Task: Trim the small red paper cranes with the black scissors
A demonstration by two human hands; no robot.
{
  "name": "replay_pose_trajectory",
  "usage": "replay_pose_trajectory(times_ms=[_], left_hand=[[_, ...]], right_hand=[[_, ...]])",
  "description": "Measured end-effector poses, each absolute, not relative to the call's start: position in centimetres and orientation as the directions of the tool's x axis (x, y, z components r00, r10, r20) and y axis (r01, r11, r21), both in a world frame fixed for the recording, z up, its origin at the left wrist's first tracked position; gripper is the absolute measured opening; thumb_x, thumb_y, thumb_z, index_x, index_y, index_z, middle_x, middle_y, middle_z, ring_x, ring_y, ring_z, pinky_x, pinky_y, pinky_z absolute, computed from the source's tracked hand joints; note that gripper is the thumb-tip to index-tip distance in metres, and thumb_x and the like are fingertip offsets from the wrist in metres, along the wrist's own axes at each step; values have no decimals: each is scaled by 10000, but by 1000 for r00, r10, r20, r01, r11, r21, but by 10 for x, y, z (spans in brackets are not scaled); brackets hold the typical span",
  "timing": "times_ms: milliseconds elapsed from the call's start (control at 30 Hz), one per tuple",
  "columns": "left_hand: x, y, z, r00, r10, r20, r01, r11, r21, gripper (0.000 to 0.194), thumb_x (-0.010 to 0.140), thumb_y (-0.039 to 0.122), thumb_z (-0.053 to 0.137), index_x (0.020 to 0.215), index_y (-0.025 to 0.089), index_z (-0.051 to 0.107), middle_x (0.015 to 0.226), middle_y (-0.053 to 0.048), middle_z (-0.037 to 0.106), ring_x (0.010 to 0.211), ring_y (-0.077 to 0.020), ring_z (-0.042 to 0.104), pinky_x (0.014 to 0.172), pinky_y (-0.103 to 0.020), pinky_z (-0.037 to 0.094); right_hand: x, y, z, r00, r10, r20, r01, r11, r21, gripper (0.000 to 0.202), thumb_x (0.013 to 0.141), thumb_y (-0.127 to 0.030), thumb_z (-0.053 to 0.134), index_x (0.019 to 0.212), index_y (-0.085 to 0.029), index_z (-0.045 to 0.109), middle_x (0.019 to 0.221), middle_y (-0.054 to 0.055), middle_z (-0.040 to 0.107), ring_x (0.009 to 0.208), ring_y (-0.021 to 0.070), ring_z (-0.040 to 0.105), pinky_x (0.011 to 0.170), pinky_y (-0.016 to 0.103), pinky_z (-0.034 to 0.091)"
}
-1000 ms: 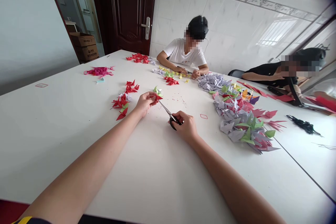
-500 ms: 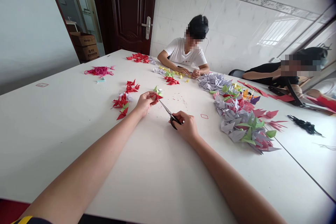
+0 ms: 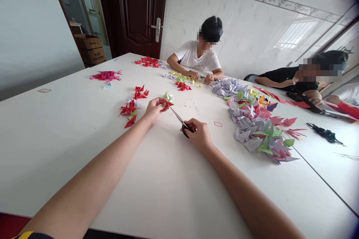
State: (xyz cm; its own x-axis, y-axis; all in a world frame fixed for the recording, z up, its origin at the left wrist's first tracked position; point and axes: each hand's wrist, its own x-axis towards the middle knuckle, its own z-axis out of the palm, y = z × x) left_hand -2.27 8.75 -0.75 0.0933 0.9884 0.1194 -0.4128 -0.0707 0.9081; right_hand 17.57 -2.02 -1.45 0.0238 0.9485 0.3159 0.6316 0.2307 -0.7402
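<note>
Between the fingertips of my left hand (image 3: 156, 110) is a small red folded paper piece (image 3: 169, 103). My right hand (image 3: 198, 132) holds black-handled scissors (image 3: 179, 118), whose tips touch or nearly touch the red paper. A green and white paper crane (image 3: 168, 96) lies just behind my left fingers. To the left of that hand are red cranes (image 3: 129, 108) with some green and white ones. Tiny red scraps (image 3: 192, 107) are scattered on the white table (image 3: 157, 186) beyond the scissors.
A large heap of grey, pink and green cranes (image 3: 252, 127) lies at the right, with black cord (image 3: 325, 133) beyond it. Pink string (image 3: 106, 76) lies at the left. One person (image 3: 200, 56) sits across the table, another (image 3: 283, 78) at the far right.
My hands, the scissors and the red paper have hardly moved. Across the table, the person's hand has lifted slightly, showing more of a dark tool. The person at the right has shifted their arms.
</note>
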Motion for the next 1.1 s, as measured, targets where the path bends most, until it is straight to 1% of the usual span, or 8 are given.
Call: replay_pose_trajectory(times_ms=[267,367,500,733,967,1100], left_hand=[[-22,91,-12,62,989,137,-330,-109,938,229,669,161,794,813,140,618,766,-24,688,664,-118,646,763,-324,561],[-23,92,-14,56,988,146,-294,-123,948,253,665,183,815,822,139,621,780,-31,693,671,-125,659,758,-329,577],[-24,96,-17,57,992,116,-264,-97,960,265,673,188,823,835,140,619,758,-29,687,627,-126,659,749,-341,583],[-24,96,-18,38,994,102,-260,-89,962,260,696,187,824,839,140,612,736,-25,673,624,-137,669,775,-372,584],[-22,92,-13,58,993,103,-277,-83,957,224,732,180,796,848,136,610,751,-31,683,633,-142,683,793,-368,585],[-21,91,-13,45,995,91,-274,-76,959,181,753,156,763,854,142,614,727,-21,676,629,-141,679,791,-370,587]], right_hand=[[179,-18,-15,34,951,306,685,201,-700,219,685,-314,624,874,-229,697,663,-13,680,563,143,517,546,255,371],[179,-17,-16,31,942,334,715,213,-666,222,688,-304,610,877,-227,699,693,-7,684,579,144,532,553,254,376],[178,-17,-16,23,922,386,771,229,-594,225,691,-281,597,884,-223,695,721,3,678,611,150,556,572,253,386],[171,-21,-14,20,902,431,834,223,-505,219,717,-255,585,908,-226,689,738,12,680,638,162,586,585,252,401],[168,-22,-15,29,893,448,855,210,-474,218,737,-240,574,928,-238,681,795,13,710,656,168,610,604,259,418],[166,-23,-15,39,896,442,862,194,-469,224,748,-227,563,940,-243,677,794,8,718,643,167,612,602,261,418]])
